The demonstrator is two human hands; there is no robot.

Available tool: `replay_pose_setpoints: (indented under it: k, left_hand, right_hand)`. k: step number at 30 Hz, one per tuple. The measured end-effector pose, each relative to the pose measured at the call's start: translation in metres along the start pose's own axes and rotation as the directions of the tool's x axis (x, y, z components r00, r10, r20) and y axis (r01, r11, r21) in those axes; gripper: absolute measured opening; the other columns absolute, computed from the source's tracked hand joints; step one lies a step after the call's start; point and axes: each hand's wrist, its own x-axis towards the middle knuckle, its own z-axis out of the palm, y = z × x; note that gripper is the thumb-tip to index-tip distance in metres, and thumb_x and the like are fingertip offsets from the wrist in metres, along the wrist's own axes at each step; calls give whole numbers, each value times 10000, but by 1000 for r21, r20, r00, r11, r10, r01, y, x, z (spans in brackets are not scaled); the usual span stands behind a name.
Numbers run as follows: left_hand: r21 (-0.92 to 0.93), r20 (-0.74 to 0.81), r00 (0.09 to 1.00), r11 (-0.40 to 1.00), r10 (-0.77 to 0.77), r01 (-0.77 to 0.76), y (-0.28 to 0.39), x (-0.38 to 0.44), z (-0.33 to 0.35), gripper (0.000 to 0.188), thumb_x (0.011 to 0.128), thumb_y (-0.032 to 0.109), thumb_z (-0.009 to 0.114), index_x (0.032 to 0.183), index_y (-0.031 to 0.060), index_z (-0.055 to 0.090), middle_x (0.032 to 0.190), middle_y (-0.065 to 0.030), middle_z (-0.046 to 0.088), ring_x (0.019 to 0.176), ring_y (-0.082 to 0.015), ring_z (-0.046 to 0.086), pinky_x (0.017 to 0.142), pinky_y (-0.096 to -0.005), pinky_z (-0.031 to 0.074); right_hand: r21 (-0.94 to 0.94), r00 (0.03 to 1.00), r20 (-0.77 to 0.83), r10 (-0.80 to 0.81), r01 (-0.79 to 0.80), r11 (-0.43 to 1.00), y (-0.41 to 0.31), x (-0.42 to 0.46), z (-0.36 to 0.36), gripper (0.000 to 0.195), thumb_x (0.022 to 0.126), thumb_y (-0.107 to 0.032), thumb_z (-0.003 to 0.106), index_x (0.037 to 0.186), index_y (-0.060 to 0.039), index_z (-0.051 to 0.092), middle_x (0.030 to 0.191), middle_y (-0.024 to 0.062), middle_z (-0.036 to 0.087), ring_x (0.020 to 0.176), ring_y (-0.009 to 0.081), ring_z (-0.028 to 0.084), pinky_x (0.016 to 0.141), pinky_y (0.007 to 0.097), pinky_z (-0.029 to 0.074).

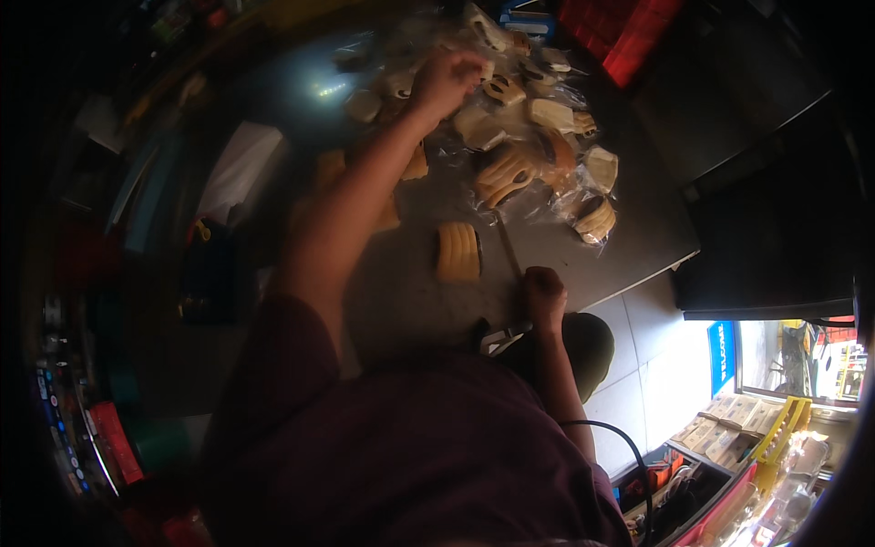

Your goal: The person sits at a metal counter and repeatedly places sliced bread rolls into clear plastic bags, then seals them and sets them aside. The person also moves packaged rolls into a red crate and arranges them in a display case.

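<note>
My left hand (448, 81), blurred, reaches over a pile of tan and cream padded pieces, many in clear plastic wrapping; whether its fingers hold anything cannot be told. My right hand (545, 292) is a fist near the table's front edge, closed on the lower end of a thin, dark, flat strip (508, 245), which runs up towards a wrapped ribbed tan piece (504, 172). An unwrapped ribbed tan piece (459, 252) with a dark edge lies on the grey table (410, 290), left of my right hand. More tan pieces (415, 164) lie partly behind my left forearm.
A red crate (618, 34) and a blue object (528, 20) stand beyond the pile. White cloth or paper (239, 167) lies to the left. At lower right are an open drawer or box (683, 489) with mixed items and a yellow rack (783, 427). A black cable (625, 441) crosses my right arm.
</note>
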Motion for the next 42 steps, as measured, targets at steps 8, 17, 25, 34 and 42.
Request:
replay_pose_setpoints:
  k: [8, 17, 25, 34, 42]
  left_hand:
    - [180, 121, 941, 939, -316, 292, -78, -168, -60, 148, 821, 59, 638, 966, 65, 665, 832, -42, 673, 716, -114, 635, 664, -264, 507]
    - [795, -91, 942, 546, -322, 263, -69, -346, -186, 213, 757, 159, 678, 940, 62, 627, 905, -105, 651, 842, -243, 636, 733, -326, 486]
    - [682, -287, 885, 570, -368, 458, -71, -324, -148, 219, 755, 115, 621, 972, 98, 596, 911, -118, 619, 871, -296, 613, 741, -379, 477]
    - [930, -237, 889, 173, -392, 324, -86, -331, -151, 333, 796, 205, 600, 1126, 163, 606, 1230, -135, 535, 1077, -325, 557, 873, -439, 473]
    - [929, -181, 965, 290, -192, 232, -110, -319, -150, 370, 761, 166, 630, 1130, 164, 607, 1167, -142, 566, 1023, -330, 564, 861, -419, 477]
  right_hand:
    - [126, 994, 97, -53, 40, 991, 31, 11, 2, 166, 854, -136, 576, 932, -26, 673, 813, 112, 676, 784, 161, 633, 735, 309, 492]
    - [352, 964, 259, 66, -158, 923, -4, 1, 9, 170, 844, -93, 606, 993, -14, 632, 849, 79, 651, 759, 148, 630, 673, 276, 521]
    - [430, 965, 251, 69, -175, 886, -30, -7, 8, 161, 881, -71, 568, 1009, 22, 598, 870, 122, 642, 728, 184, 645, 649, 291, 550]
    - [436, 965, 231, 127, -219, 873, -24, -8, -2, 165, 865, -75, 590, 1004, 13, 590, 859, 107, 637, 735, 185, 646, 652, 284, 543]
    - [473, 955, 297, 12, -158, 867, -37, -11, 13, 170, 872, -77, 587, 1019, 9, 588, 882, 111, 640, 754, 192, 640, 677, 294, 535]
